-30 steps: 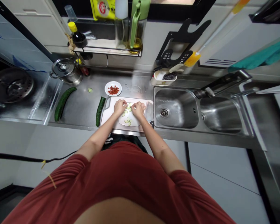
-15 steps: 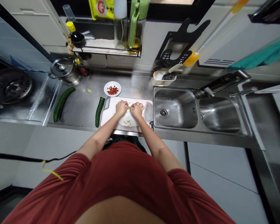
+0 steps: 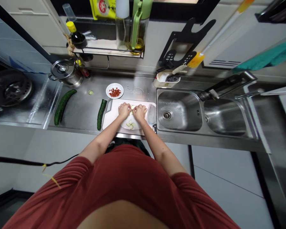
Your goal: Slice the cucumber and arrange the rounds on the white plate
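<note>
On the white cutting board lies a white plate with thin cucumber slices fanned in a curved pattern near its front. My left hand and my right hand are close together over the plate's far part. Their fingertips pinch around pale green cucumber slices showing between them; the fingers hide most of these. To the right of the plate a knife blade rests flat on the board. A cut cucumber lies just left of the board.
A small plate of chopped red pieces sits behind the board. A whole cucumber, a cucumber end and a lidded pot stand further left. The double sink is at the right, below the faucet. A shelf holds bottles.
Both hands stay at almost the same place over the plate, with only slight finger movement. The slices and other things have not visibly moved.
</note>
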Motion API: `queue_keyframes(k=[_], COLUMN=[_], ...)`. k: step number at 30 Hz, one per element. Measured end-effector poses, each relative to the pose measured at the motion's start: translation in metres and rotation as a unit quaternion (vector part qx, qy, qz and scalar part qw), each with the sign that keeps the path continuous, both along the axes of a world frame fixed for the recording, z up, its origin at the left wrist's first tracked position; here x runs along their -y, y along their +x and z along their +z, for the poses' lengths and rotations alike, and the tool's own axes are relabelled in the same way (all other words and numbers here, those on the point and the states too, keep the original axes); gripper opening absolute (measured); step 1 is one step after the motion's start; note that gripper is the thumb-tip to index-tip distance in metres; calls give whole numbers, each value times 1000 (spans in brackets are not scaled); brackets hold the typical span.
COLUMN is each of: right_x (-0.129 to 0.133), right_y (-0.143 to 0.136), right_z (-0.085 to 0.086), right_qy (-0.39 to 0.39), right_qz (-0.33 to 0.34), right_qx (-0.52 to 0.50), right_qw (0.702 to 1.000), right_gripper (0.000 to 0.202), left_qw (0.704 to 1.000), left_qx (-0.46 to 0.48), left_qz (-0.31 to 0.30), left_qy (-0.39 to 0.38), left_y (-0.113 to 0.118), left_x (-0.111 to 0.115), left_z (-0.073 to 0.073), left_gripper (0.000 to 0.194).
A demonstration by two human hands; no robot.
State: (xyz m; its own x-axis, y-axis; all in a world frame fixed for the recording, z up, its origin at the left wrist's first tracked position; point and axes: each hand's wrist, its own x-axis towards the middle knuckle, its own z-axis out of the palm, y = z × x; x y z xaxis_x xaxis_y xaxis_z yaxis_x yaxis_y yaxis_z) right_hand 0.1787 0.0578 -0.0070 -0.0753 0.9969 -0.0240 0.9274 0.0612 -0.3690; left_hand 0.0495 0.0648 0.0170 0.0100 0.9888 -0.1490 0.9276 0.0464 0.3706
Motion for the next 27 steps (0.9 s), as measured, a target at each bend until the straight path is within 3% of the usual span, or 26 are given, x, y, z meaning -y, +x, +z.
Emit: queue_keyframes(k=[18,27], right_x=[3,4], right_y=[4,6], right_z=[7,2], right_qy=[-10,3], right_qz=[-15,-25], right_qx=[-30,-45], right_qw=[999,999], right_gripper=[19,16], left_qw=[1000,1000], left_qx=[13,12], left_qz=[3,3], left_qy=[-15,-5], left_y=[-1,0], left_x=[0,2], left_z=[6,4], left_gripper=[12,12])
